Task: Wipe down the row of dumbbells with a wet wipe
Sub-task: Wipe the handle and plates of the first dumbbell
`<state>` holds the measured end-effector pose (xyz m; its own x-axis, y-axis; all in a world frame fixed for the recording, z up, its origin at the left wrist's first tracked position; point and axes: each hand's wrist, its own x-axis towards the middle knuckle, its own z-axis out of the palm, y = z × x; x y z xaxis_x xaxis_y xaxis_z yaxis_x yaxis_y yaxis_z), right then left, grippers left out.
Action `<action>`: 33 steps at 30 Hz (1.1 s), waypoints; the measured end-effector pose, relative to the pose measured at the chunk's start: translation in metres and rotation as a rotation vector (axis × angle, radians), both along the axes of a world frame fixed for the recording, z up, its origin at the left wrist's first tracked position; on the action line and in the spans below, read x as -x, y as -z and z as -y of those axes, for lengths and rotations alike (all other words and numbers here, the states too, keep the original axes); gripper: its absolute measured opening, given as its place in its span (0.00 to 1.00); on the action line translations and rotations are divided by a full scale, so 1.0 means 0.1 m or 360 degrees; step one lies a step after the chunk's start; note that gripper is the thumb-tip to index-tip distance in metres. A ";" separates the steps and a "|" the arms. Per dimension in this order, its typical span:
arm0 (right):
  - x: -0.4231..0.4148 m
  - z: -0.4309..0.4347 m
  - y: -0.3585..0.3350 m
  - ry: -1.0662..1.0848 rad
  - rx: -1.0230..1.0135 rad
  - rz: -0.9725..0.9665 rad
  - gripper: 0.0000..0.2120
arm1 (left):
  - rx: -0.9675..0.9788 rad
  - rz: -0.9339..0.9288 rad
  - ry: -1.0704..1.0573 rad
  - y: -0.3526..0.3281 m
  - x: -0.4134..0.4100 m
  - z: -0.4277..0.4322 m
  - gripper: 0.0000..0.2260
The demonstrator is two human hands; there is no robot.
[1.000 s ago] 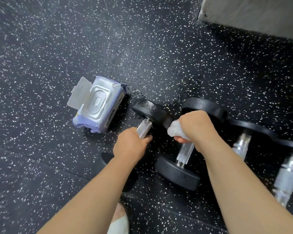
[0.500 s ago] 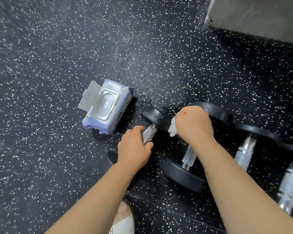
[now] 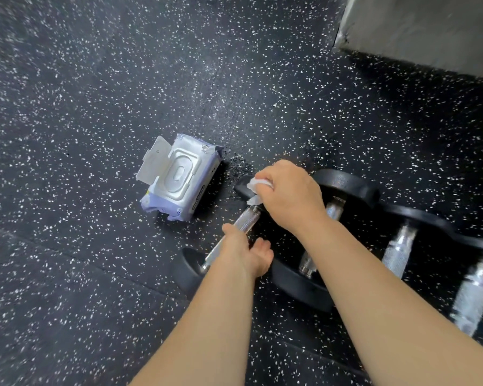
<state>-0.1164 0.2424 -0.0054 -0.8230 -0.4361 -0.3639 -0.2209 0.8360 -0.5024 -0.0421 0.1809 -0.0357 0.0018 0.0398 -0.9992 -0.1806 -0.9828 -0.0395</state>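
A row of black dumbbells with knurled chrome handles lies on the speckled floor, running to the right. My left hand (image 3: 246, 253) grips the handle of the leftmost dumbbell (image 3: 247, 218). My right hand (image 3: 289, 195) holds a crumpled white wet wipe (image 3: 255, 188) against that dumbbell's far head, which it mostly hides. The second dumbbell (image 3: 346, 182) lies just right of it, partly under my right forearm. A third dumbbell (image 3: 399, 249) and a fourth dumbbell (image 3: 471, 293) follow.
A pale purple wet-wipe pack (image 3: 179, 179) with its lid flipped open lies on the floor left of the dumbbells. A grey block or wall base (image 3: 418, 32) fills the top right corner. The floor is black rubber with white flecks.
My right hand has moved left with the wipe, from the second dumbbell's handle to the far head of the leftmost one. My left hand slid down the first handle.
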 end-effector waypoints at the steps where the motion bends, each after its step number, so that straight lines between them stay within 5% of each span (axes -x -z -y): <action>1: 0.00 -0.02 0.01 -0.0034 -0.0005 0.0002 0.11 | 0.0021 -0.0017 -0.0122 0.03 0.02 0.01 0.25; 4: 0.01 -0.07 0.03 -0.0023 0.0004 0.0029 0.11 | 0.0011 -0.0055 -0.0470 0.09 0.09 0.06 0.10; 8: 0.03 -0.08 0.02 0.0029 0.0032 0.0042 0.12 | 0.0116 0.0019 -0.0591 0.07 0.19 -0.03 0.09; 15: 0.02 -0.15 0.05 0.0004 0.0052 0.0104 0.16 | 0.0359 -0.0272 -0.0707 0.41 0.04 -0.08 0.09; 18: 0.01 -0.18 0.05 0.0205 0.0227 0.0179 0.12 | 0.0208 -0.0160 -0.0828 0.39 0.07 -0.03 0.08; 26: -0.03 -0.33 -0.14 0.0331 0.0020 0.0268 0.09 | 0.0173 -0.0273 -0.0620 0.14 0.01 -0.13 0.03; 33: -0.04 -0.46 -0.38 0.0504 0.0054 0.0456 0.08 | 0.0462 -0.0149 -0.0061 -0.19 -0.08 0.01 0.07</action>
<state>-0.1124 0.2884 0.0329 -0.7860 -0.1938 -0.5871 0.1965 0.8221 -0.5344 -0.0338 0.1797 -0.0163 -0.0868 -0.2493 -0.9645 -0.1325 -0.9567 0.2592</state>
